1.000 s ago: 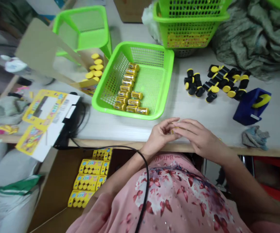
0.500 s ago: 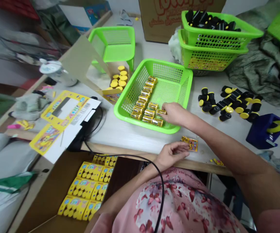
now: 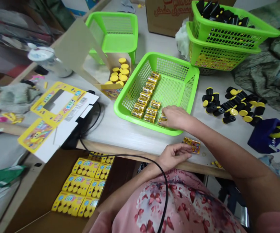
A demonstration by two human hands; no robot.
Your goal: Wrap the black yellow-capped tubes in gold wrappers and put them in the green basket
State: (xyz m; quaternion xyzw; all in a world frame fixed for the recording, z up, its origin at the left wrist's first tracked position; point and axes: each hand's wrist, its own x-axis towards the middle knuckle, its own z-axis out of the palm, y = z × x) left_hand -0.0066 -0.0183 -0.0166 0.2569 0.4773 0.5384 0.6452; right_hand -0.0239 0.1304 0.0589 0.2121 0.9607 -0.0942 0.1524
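Right hand fingers (image 3: 167,116) bent, touching shiny gold tubes (image 3: 161,119) in a green plastic basket (image 3: 142,122), can't tell if gripping, left hand (image 3: 175,157) loosely open, just beside a small yellow card (image 3: 191,145)

A lime-green plastic mesh basket (image 3: 129,84) holds gold-wrapped cylinders (image 3: 145,97), and a small yellow-and-red printed card (image 3: 192,145) lies near it. Black cylinders with yellow caps (image 3: 234,106) sit to the right. The blouse (image 3: 179,204) is pale pink with deep red blossoms, and the tape dispenser (image 3: 263,136) is navy blue around a yellow roll.
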